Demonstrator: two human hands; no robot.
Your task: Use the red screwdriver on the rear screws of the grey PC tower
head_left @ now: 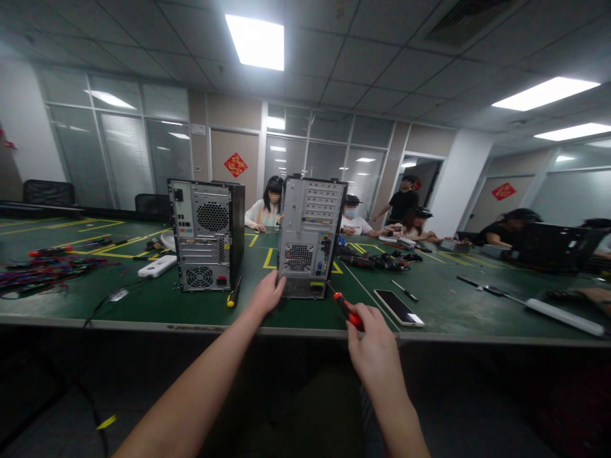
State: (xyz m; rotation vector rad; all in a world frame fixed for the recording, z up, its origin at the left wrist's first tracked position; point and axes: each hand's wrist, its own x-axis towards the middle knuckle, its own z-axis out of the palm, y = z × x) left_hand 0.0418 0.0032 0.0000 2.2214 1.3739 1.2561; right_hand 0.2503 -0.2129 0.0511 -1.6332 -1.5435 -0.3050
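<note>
Computer tower (298, 224) upright | left hand (267, 295) touching, grip unclear | right hand (376, 340) grasping red screwdriver (344, 306)

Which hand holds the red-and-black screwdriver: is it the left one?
No, the right hand grips the red-and-black screwdriver, while the left hand is at the lower side of a computer case.

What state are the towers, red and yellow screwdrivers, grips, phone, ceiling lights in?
Left tower, upright, rear showing
Right tower, upright, rear showing
Left grip, against right tower's left edge
Right grip, closed on red screwdriver
Red screwdriver, held, angled toward right tower
Yellow screwdriver, lying on table
Phone, face up, screen mostly dark
Ceiling lights, lit
</note>
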